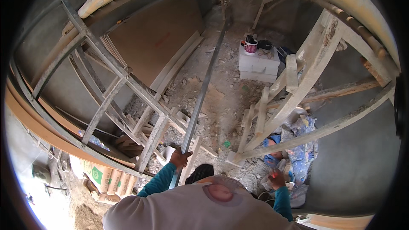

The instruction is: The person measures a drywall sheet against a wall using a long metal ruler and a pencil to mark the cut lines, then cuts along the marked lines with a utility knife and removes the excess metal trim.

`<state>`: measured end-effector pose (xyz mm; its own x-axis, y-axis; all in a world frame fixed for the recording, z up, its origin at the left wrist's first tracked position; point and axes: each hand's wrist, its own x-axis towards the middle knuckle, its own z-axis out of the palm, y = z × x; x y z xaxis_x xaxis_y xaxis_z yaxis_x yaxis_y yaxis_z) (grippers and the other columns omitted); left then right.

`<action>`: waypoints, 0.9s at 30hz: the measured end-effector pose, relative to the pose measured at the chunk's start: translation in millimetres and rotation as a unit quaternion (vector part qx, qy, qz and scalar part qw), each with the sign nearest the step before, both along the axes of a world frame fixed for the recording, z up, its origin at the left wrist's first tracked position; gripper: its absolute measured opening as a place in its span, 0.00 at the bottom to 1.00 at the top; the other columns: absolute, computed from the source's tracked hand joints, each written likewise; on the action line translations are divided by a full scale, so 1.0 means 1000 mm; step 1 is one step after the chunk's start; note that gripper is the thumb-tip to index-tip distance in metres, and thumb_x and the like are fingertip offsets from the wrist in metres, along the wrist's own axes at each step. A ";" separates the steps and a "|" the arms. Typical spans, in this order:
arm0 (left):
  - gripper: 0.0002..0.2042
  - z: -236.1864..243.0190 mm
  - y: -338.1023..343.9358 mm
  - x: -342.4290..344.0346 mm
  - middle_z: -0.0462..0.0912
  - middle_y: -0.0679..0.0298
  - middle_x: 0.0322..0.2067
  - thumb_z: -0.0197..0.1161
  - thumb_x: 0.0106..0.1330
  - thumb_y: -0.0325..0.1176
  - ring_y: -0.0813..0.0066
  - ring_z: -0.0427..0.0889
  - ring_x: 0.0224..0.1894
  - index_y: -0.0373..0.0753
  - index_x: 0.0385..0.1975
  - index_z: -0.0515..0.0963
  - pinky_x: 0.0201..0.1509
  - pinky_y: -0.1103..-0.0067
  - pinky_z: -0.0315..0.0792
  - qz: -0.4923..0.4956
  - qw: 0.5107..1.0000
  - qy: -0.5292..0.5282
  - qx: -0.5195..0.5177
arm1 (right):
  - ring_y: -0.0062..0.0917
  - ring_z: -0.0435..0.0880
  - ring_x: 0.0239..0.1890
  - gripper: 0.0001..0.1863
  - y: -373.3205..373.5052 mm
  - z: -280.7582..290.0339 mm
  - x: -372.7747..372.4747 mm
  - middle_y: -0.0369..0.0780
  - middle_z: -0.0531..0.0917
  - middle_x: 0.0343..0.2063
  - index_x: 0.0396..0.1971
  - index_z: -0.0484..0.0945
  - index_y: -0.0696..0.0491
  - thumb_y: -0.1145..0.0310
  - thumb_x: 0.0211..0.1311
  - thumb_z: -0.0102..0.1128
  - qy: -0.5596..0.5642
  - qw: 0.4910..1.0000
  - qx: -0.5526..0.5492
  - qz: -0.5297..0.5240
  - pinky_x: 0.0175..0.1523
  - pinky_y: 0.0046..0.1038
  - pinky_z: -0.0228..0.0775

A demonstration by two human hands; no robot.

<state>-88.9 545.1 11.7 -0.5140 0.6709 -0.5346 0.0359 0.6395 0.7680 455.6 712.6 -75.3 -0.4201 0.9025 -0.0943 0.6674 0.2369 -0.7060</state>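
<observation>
While our left fingers (186,155) were curled round the grey bar (199,102), left of the white box (258,64), we judged it stiff, best held mid-length, and couldn't tell our right hand's (277,180) hold.

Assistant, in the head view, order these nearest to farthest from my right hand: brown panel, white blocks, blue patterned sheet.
1. Blue patterned sheet: just ahead and right of your right hand.
2. White blocks: farther ahead, slightly left.
3. Brown panel: far across, upper left.
</observation>
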 end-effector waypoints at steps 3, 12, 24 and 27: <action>0.26 0.003 0.021 -0.013 0.77 0.56 0.19 0.74 0.57 0.45 0.70 0.77 0.16 0.31 0.41 0.70 0.16 0.71 0.73 0.010 1.000 0.000 0.016 | 0.41 0.80 0.52 0.33 0.003 -0.006 0.018 0.49 0.81 0.49 0.56 0.72 0.59 0.68 0.48 0.76 0.030 0.994 -0.070 -0.078 0.57 0.37 0.71; 0.20 0.014 0.101 -0.067 0.73 0.62 0.17 0.72 0.61 0.40 0.75 0.72 0.13 0.35 0.39 0.69 0.13 0.76 0.71 0.017 1.000 0.023 -0.008 | 0.44 0.80 0.52 0.32 -0.031 0.002 -0.040 0.49 0.81 0.48 0.57 0.72 0.58 0.75 0.48 0.71 0.064 0.995 -0.068 -0.023 0.57 0.38 0.72; 0.16 -0.008 0.292 -0.207 0.69 0.65 0.15 0.70 0.62 0.40 0.75 0.69 0.13 0.39 0.34 0.69 0.14 0.76 0.68 0.075 0.997 -0.010 -0.011 | 0.48 0.78 0.51 0.20 0.147 0.082 -0.257 0.53 0.79 0.50 0.54 0.74 0.59 0.70 0.63 0.60 0.056 0.997 0.010 -0.042 0.55 0.39 0.71; 0.17 -0.031 0.343 -0.261 0.70 0.65 0.15 0.70 0.62 0.40 0.75 0.71 0.13 0.38 0.35 0.69 0.14 0.75 0.69 0.066 0.995 0.031 -0.064 | 0.47 0.79 0.52 0.22 0.195 0.055 -0.318 0.50 0.79 0.50 0.56 0.74 0.57 0.68 0.62 0.61 -0.021 0.993 0.015 -0.113 0.54 0.39 0.72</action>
<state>-350.2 887.7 -19.3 -0.6288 0.5236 -0.5748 -0.0101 0.7337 0.6794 137.9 907.6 -20.1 -0.2033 0.9759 -0.0794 0.7344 0.0984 -0.6715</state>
